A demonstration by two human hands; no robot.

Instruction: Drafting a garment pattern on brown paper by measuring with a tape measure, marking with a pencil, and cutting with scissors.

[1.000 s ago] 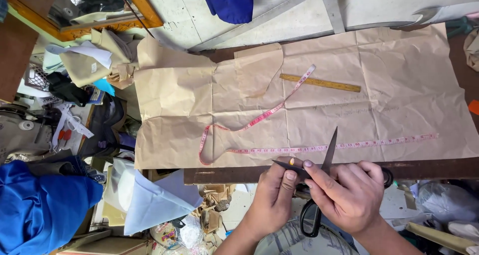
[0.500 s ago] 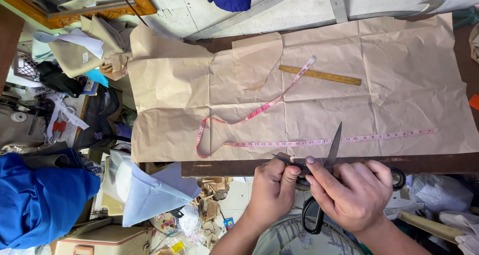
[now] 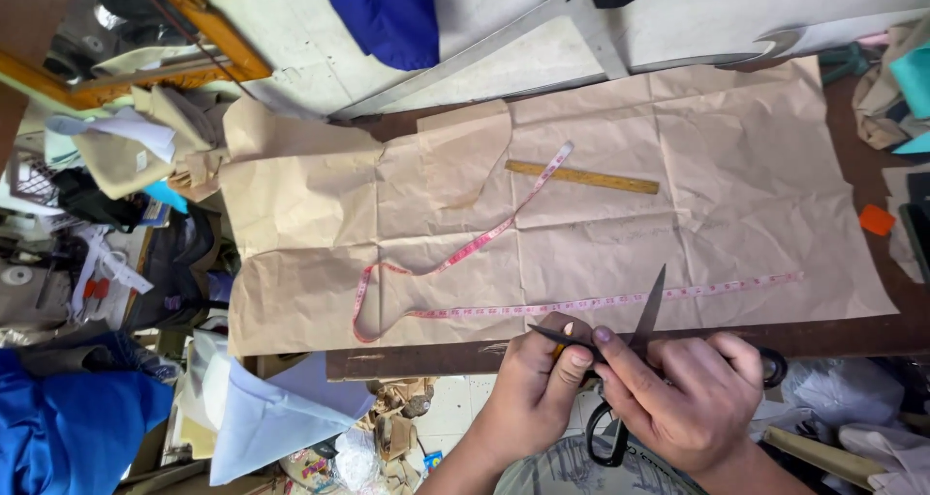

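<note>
My right hand [image 3: 693,398] grips large black-handled scissors [image 3: 647,313] with the blades apart, one blade pointing up over the table's near edge. My left hand [image 3: 535,384] pinches a small thin object, apparently a pencil, against the lower blade. Both hands hover at the front edge of a dark wooden table [image 3: 833,335]. A big sheet of creased brown paper [image 3: 736,185] covers the table. A pink measuring tape [image 3: 465,253] loops across the paper, and a wooden ruler [image 3: 581,177] lies above it.
Blue fabric [image 3: 68,437] lies at lower left, and more blue cloth [image 3: 383,11] at the top. A cluttered pile of cloth and paper scraps [image 3: 126,146] fills the left side. An orange chalk piece [image 3: 877,220] sits on the right. A metal square [image 3: 542,40] lies behind the paper.
The view has drifted slightly; the table sits a little lower and to the right in frame. My hands keep the same grip on the scissors and the small object.
</note>
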